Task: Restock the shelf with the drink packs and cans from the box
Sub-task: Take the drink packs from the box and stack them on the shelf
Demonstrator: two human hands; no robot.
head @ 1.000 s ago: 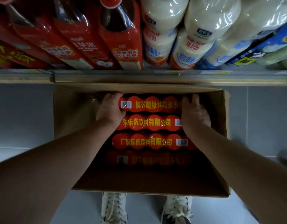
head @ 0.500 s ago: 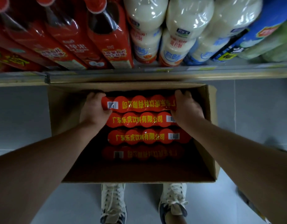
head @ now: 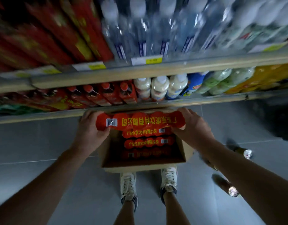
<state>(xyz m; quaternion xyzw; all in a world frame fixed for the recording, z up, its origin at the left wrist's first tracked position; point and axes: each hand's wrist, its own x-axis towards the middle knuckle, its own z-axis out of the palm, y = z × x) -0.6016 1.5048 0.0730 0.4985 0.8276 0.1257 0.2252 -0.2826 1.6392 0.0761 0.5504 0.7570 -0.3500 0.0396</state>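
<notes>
A red shrink-wrapped drink pack point(head: 140, 121) with yellow lettering and a barcode is lifted above the open cardboard box point(head: 143, 165). My left hand point(head: 89, 130) grips its left end and my right hand point(head: 192, 129) grips its right end. Three more red packs point(head: 147, 142) lie in rows inside the box on the floor. The held pack hangs level with the edge of the lowest shelf point(head: 42, 115), just in front of it.
The lower shelf holds red bottles point(head: 107, 94), white milky bottles point(head: 159, 87) and green and yellow packs point(head: 237, 80). The shelf above carries red cartons and clear water bottles point(head: 148, 30), blurred. Two bottles point(head: 226, 185) lie on the grey floor at right. My white shoes point(head: 128, 185) stand behind the box.
Both hands have raised the top pack out of the box to shelf-edge height. The view has pulled back and up, so a second shelf and my legs show.
</notes>
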